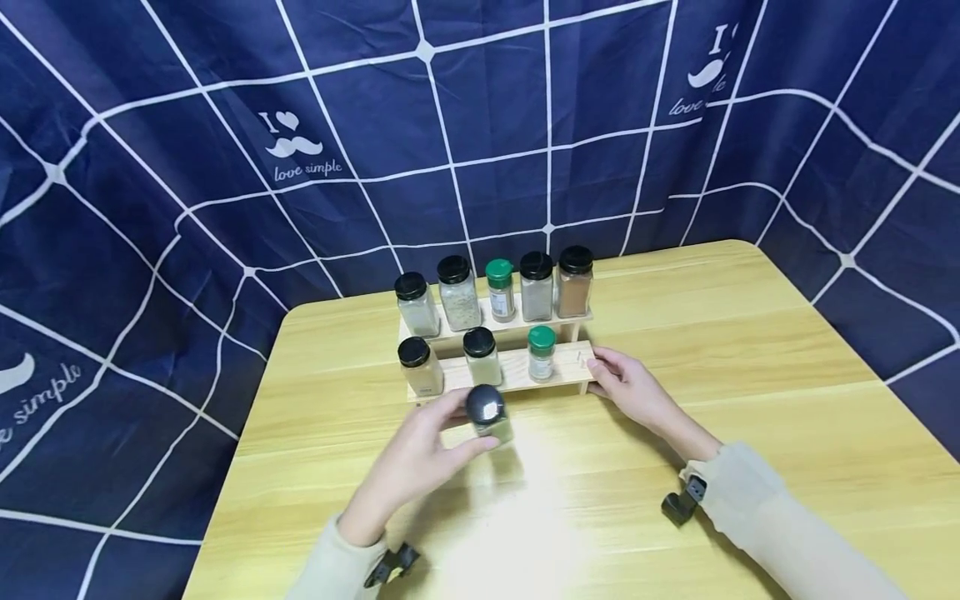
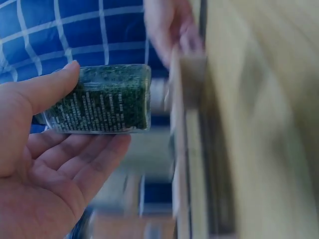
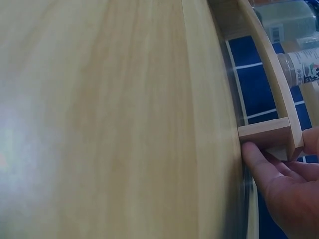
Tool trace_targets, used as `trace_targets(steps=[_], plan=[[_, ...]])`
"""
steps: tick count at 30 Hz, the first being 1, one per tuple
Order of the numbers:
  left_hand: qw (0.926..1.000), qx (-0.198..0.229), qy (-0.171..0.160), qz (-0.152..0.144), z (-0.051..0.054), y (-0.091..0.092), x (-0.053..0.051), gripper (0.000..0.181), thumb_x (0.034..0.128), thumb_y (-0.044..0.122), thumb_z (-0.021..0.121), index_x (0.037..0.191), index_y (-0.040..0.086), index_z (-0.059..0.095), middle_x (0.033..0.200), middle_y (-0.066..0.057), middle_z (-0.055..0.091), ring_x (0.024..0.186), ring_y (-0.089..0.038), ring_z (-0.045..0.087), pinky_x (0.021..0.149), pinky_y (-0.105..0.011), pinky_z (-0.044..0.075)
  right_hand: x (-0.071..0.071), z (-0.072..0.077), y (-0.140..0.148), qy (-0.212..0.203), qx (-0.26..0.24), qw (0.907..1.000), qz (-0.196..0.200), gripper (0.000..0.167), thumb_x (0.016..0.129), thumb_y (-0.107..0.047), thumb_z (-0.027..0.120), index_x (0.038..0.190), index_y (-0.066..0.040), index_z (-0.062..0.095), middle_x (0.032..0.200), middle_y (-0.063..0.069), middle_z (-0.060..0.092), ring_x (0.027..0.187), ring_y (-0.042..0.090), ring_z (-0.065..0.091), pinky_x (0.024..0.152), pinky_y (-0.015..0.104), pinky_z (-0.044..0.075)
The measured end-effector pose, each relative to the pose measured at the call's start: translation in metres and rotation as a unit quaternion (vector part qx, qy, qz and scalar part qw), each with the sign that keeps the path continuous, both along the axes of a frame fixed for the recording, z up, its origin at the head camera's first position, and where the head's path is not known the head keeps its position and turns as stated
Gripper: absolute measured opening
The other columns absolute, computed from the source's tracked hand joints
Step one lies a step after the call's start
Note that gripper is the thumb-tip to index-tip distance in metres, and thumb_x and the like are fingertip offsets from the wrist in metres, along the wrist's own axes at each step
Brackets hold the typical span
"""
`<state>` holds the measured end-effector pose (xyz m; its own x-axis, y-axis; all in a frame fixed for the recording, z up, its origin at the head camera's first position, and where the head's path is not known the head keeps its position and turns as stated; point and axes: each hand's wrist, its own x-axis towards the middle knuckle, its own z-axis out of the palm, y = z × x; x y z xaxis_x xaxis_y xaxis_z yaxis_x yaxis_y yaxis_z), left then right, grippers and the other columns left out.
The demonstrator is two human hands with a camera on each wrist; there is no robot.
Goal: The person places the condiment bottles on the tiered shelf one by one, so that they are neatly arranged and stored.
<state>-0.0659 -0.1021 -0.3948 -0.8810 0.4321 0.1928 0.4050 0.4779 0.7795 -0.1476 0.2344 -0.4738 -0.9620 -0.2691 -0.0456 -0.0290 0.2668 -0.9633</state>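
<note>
A square glass spice jar [image 1: 491, 425] with a black lid is held in my left hand [image 1: 416, 458], just in front of the wooden spice rack [image 1: 573, 360]. The left wrist view shows dark green flakes and printed text on this jar [image 2: 109, 102], gripped between thumb and fingers. My right hand [image 1: 633, 393] pinches the right end of the rack's lower shelf. In the right wrist view its fingers [image 3: 264, 167] touch the end support, with the thumb at the board's edge. Nearest to that hand on the lower shelf stands a green-lidded jar [image 1: 541, 354].
Two black-lidded jars, one tan [image 1: 422, 367] and one pale [image 1: 482, 357], share the lower shelf. The upper shelf carries several jars, including a brown one [image 1: 574, 283] and a small green-lidded one [image 1: 500, 292]. A dark blue checked curtain [image 1: 487, 125] hangs behind the wooden table [image 1: 750, 333].
</note>
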Motion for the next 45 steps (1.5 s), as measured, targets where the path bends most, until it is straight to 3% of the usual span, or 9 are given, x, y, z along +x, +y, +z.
trace_targets(steps=[10, 13, 17, 21, 23, 25, 32, 38, 45], plan=[[0.9960, -0.028, 0.013, -0.083, -0.010, 0.090, -0.031, 0.059, 0.0972, 0.032, 0.078, 0.149, 0.014, 0.055, 0.144, -0.002, 0.068, 0.130, -0.015, 0.067, 0.113, -0.027, 0.054, 0.005, -0.003, 0.005, 0.013, 0.029, 0.9995, -0.006, 0.055, 0.115, -0.022, 0.044, 0.158, 0.011, 0.035, 0.150, 0.038, 0.052, 0.132, 0.044, 0.061, 0.102, 0.030, 0.060], [0.9961, -0.019, 0.018, -0.085, -0.006, 0.108, -0.041, 0.055, 0.0980, 0.028, 0.077, 0.146, 0.014, 0.056, 0.140, -0.002, 0.069, 0.130, -0.013, 0.066, 0.113, -0.025, 0.053, 0.005, -0.004, 0.008, 0.037, 0.074, 0.9963, -0.020, 0.047, 0.114, -0.023, 0.046, 0.152, 0.004, 0.049, 0.137, 0.026, 0.066, 0.124, 0.029, 0.064, 0.103, 0.029, 0.059], [0.9973, 0.007, 0.013, -0.072, 0.000, 0.126, -0.053, 0.055, 0.0986, 0.022, 0.076, 0.147, 0.009, 0.053, 0.136, -0.006, 0.069, 0.129, -0.015, 0.066, 0.114, -0.026, 0.054, 0.004, -0.003, 0.010, 0.020, 0.073, 0.9967, -0.030, 0.036, 0.113, -0.022, 0.047, 0.136, 0.002, 0.062, 0.102, 0.011, 0.066, 0.093, 0.012, 0.059, 0.082, 0.024, 0.051], [0.9985, -0.009, 0.027, -0.048, 0.001, 0.137, -0.058, 0.055, 0.1005, 0.019, 0.073, 0.148, 0.006, 0.049, 0.140, -0.011, 0.065, 0.128, -0.019, 0.065, 0.113, -0.029, 0.055, 0.005, -0.003, 0.009, -0.028, -0.001, 0.9996, -0.007, 0.042, 0.114, -0.017, 0.041, 0.146, 0.009, 0.052, 0.124, 0.023, 0.065, 0.097, -0.001, 0.059, 0.087, 0.016, 0.058], [0.9982, -0.027, 0.036, -0.041, 0.000, 0.141, -0.058, 0.056, 0.1012, 0.018, 0.071, 0.150, 0.006, 0.048, 0.144, -0.013, 0.061, 0.126, -0.020, 0.064, 0.110, -0.030, 0.056, 0.005, -0.005, 0.009, -0.034, -0.020, 0.9992, 0.004, 0.046, 0.114, -0.013, 0.039, 0.153, 0.010, 0.043, 0.146, 0.031, 0.056, 0.111, 0.001, 0.061, 0.097, 0.016, 0.058], [0.9976, -0.040, 0.042, -0.039, -0.002, 0.142, -0.059, 0.056, 0.1016, 0.017, 0.070, 0.151, 0.005, 0.046, 0.147, -0.014, 0.059, 0.125, -0.022, 0.064, 0.108, -0.031, 0.056, 0.005, -0.006, 0.008, -0.038, -0.032, 0.9987, 0.009, 0.047, 0.114, -0.011, 0.038, 0.155, 0.011, 0.039, 0.153, 0.035, 0.048, 0.120, 0.006, 0.061, 0.102, 0.018, 0.056], [0.9991, -0.021, 0.031, -0.021, -0.012, 0.138, -0.066, 0.056, 0.1018, 0.013, 0.069, 0.151, 0.004, 0.045, 0.147, -0.015, 0.058, 0.125, -0.023, 0.064, 0.109, -0.033, 0.057, 0.003, -0.007, 0.007, -0.032, -0.078, 0.9961, 0.027, 0.047, 0.115, -0.008, 0.029, 0.159, 0.010, 0.034, 0.159, 0.036, 0.040, 0.139, 0.028, 0.055, 0.112, 0.032, 0.054], [0.9995, -0.017, 0.027, -0.006, -0.017, 0.140, -0.070, 0.058, 0.1032, 0.017, 0.068, 0.154, 0.004, 0.043, 0.149, -0.016, 0.057, 0.133, -0.025, 0.061, 0.115, -0.037, 0.053, 0.004, -0.005, 0.007, -0.028, -0.073, 0.9967, 0.024, 0.047, 0.115, -0.007, 0.031, 0.158, 0.010, 0.035, 0.160, 0.036, 0.039, 0.143, 0.042, 0.049, 0.113, 0.038, 0.052], [0.9978, -0.033, 0.057, 0.000, -0.019, 0.146, -0.072, 0.066, 0.1066, 0.015, 0.061, 0.163, 0.003, 0.029, 0.155, -0.020, 0.051, 0.145, -0.029, 0.052, 0.124, -0.041, 0.046, 0.004, -0.004, 0.007, -0.020, -0.065, 0.9973, 0.029, 0.048, 0.115, -0.009, 0.032, 0.159, 0.012, 0.032, 0.165, 0.035, 0.033, 0.146, 0.050, 0.042, 0.114, 0.038, 0.051]])
